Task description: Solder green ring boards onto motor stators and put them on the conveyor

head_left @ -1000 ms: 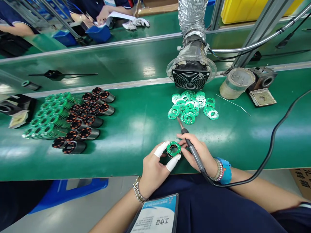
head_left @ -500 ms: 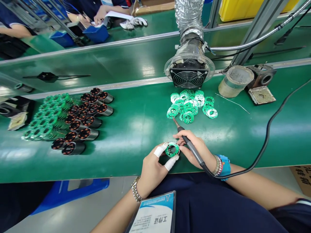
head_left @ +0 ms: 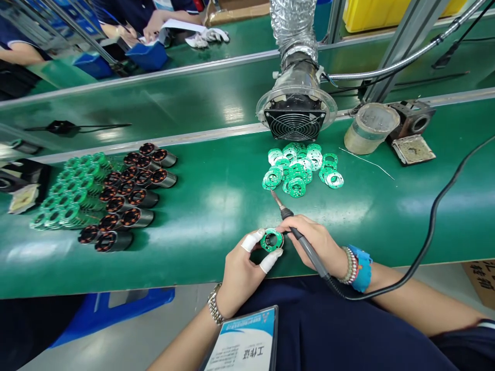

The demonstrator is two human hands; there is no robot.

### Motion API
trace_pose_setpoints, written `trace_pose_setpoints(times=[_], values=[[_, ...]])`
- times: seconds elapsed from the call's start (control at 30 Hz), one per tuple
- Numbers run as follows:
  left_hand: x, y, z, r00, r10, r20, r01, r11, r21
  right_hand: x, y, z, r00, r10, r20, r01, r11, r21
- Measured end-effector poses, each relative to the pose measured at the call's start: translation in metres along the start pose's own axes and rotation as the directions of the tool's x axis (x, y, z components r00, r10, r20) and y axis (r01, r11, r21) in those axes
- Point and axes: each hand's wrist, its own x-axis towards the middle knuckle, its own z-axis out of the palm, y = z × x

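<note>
Between the thumb and forefinger of my left hand (head_left: pixel 243 265), both in white finger covers, is a round green circuit board part (head_left: pixel 271 240) with a hole in its middle. My right hand (head_left: pixel 317 246) is closed around a soldering iron (head_left: pixel 309 251), its fingertips close to the board's right edge. The iron's metal tip points up and left, above the board, beside a pile of loose green ring boards (head_left: pixel 297 170). Whether my right fingers touch the held part is unclear.
Metal cylinders with copper windings (head_left: pixel 137 217) and rows of green boards (head_left: pixel 69 190) stand at left. A fan (head_left: pixel 295 124) hangs behind the pile. A cloudy jar (head_left: pixel 371 129) and an iron stand (head_left: pixel 415 123) are at right. A person sits across the bench.
The view has shifted slightly. My right hand has moved a little relative to the held board, and the iron's tip remains above it. My left hand keeps its grip.
</note>
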Motion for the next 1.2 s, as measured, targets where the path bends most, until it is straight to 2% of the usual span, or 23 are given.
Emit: trace_pose_setpoints(times=[0.17,0.27,0.37,0.47,0.6,0.73,0.83,0.93,1.03,1.1,1.2], values=[[0.002,0.001,0.001,1.000,0.005,0.002,-0.005,1.000,-0.012,0.003,-0.002,-0.005,0.999,-0.013,0.053,0.014,1.000,-0.022],[0.002,0.003,0.001,0.999,-0.025,0.033,0.027,0.998,-0.056,0.005,-0.007,-0.007,0.999,-0.022,0.042,0.024,0.999,-0.045],[0.000,0.006,0.000,0.997,-0.049,0.058,0.053,0.997,-0.062,0.005,-0.010,-0.002,0.998,-0.037,0.047,0.041,0.994,-0.100],[-0.006,0.006,-0.003,0.994,-0.051,0.095,0.057,0.996,-0.063,0.006,-0.010,0.004,0.992,-0.065,0.106,0.080,0.986,-0.144],[-0.012,-0.003,-0.011,0.983,0.018,0.182,0.010,0.989,-0.150,0.011,-0.008,-0.003,0.971,-0.064,0.229,0.090,0.990,-0.107],[-0.002,-0.019,-0.020,0.987,0.111,0.118,-0.095,0.987,-0.131,0.017,-0.009,-0.014,0.957,-0.038,0.288,0.072,0.991,-0.109],[0.012,-0.027,-0.024,0.986,0.141,0.093,-0.119,0.969,-0.215,0.019,-0.011,-0.016,0.957,-0.021,0.289,0.059,0.991,-0.123],[0.022,-0.029,-0.024,0.992,-0.003,0.123,0.055,0.906,-0.420,0.018,-0.011,-0.015,0.955,-0.011,0.298,0.048,0.992,-0.118],[0.026,-0.027,-0.020,0.956,-0.133,0.262,0.280,0.686,-0.671,0.016,-0.009,-0.015,0.953,0.007,0.303,0.026,0.994,-0.105],[0.026,-0.026,-0.018,0.931,-0.146,0.335,0.356,0.568,-0.742,0.015,-0.008,-0.016,0.953,0.016,0.302,0.015,0.995,-0.098],[0.028,-0.023,-0.018,0.902,-0.133,0.411,0.415,0.526,-0.742,0.015,-0.009,-0.016,0.952,0.022,0.305,0.011,0.994,-0.106]])
